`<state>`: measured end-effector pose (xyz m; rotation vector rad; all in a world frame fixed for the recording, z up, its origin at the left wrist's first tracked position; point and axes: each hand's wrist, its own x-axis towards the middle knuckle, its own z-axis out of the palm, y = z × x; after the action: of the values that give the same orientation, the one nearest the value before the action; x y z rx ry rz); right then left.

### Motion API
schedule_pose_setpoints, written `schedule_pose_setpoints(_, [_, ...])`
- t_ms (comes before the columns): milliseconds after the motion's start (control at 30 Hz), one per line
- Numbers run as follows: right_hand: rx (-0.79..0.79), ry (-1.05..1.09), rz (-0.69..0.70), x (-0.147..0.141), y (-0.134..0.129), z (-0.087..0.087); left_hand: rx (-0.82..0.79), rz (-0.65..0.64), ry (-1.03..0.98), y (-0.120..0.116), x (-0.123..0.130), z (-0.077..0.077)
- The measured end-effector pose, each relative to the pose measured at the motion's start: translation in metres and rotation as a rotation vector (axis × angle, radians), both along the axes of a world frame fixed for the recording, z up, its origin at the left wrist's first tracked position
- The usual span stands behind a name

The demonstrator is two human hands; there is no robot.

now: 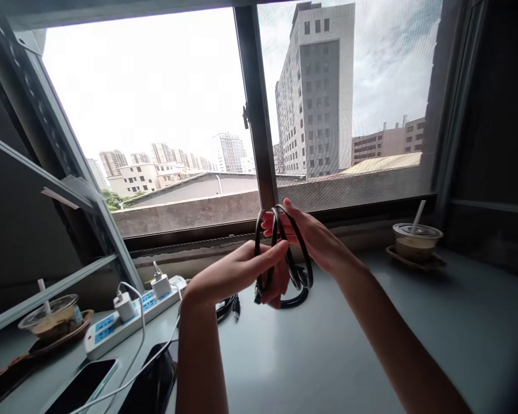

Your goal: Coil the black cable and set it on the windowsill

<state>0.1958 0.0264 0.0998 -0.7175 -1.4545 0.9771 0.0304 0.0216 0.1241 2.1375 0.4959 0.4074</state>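
Note:
A black cable hangs in several loose loops between my two hands, above the table. My left hand is closed around the lower left part of the loops, its thumb lying across them. Higher and to the right, my right hand has its fingers through the top of the loops, with the thumb pointing up; its fingers are partly hidden behind the cable. Another black cable with a plug end lies on the table behind my left wrist.
A white power strip with plugged-in chargers stands at the left. Near it lie a phone, a black object and a white cord. Lidded cups stand at left and right. Behind the table is a window.

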Motion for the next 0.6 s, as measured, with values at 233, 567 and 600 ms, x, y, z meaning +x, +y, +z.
schedule_pose_setpoints(233, [-0.029, 0.054, 0.193, 0.004, -0.01, 0.005, 0.182, 0.223, -0.161, 0.014, -0.006, -0.002])
schedule_pose_setpoints(567, [0.176, -0.268, 0.053, -0.013, -0.016, -0.005, 0.149, 0.609, -0.413, 0.007, 0.01, -0.002])
schedule_pose_setpoints(600, [0.172, -0.274, 0.043, -0.014, -0.013, -0.006, 0.17, 0.602, -0.453, 0.008, 0.012, -0.003])
